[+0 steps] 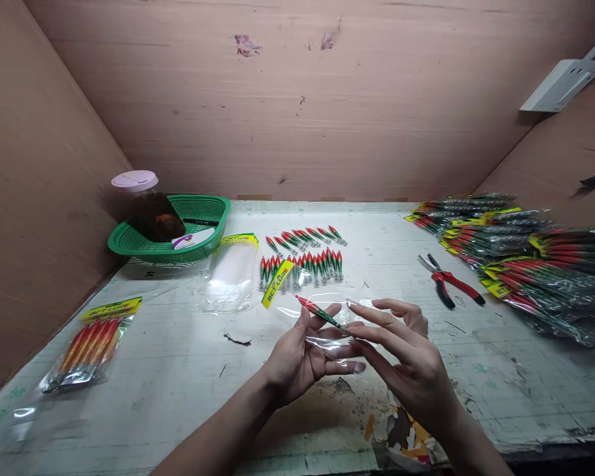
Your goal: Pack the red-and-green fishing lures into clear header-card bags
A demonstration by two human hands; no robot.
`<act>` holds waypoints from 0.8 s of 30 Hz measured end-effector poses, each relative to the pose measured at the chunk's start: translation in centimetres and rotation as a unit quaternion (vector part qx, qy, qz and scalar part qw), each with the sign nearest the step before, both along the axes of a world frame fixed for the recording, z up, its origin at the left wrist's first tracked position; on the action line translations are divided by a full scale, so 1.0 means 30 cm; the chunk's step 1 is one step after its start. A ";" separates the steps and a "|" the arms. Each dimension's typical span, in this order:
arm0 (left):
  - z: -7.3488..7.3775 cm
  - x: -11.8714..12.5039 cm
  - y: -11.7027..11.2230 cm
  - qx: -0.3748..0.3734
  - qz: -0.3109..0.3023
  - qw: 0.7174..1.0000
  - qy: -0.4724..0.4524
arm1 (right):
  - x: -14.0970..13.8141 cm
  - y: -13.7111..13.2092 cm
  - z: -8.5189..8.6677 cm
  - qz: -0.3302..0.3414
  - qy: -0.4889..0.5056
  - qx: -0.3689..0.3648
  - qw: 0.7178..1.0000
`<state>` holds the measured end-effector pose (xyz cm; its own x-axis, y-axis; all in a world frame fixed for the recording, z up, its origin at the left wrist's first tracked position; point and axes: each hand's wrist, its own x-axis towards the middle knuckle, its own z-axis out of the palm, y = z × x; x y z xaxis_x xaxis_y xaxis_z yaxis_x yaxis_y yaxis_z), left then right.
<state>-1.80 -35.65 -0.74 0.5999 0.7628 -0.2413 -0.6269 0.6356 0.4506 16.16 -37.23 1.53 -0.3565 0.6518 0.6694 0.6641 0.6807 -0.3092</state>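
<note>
A red and green fishing lure (pixel 322 313) lies tilted between my hands, its hook end down to the right. My right hand (pixel 409 354) pinches it at that hook end with the fingertips. In my left hand (pixel 295 360) is a clear plastic bag (pixel 332 345) with a yellow "BCT LURE" header, thumb near the lure and fingers beneath the film. Whether the lure is inside the bag or on top of it I cannot tell. Just beyond, several matching lures (pixel 320 264) lie in two rows, the nearer partly behind the bag.
Flat bags (pixel 232 274) lie left of the rows. A green basket (pixel 198 251) holds a lidded drink cup (pixel 153 211). A filled pack (pixel 92 340) lies at left. Red-handled pliers (pixel 451 281) and piled packed lures (pixel 535 291) are at right. The near table edge is torn.
</note>
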 end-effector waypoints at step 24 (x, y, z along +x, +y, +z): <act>-0.034 0.047 -0.043 0.112 0.038 0.992 0.040 | -0.074 -0.007 -0.018 -0.095 0.043 -0.027 0.994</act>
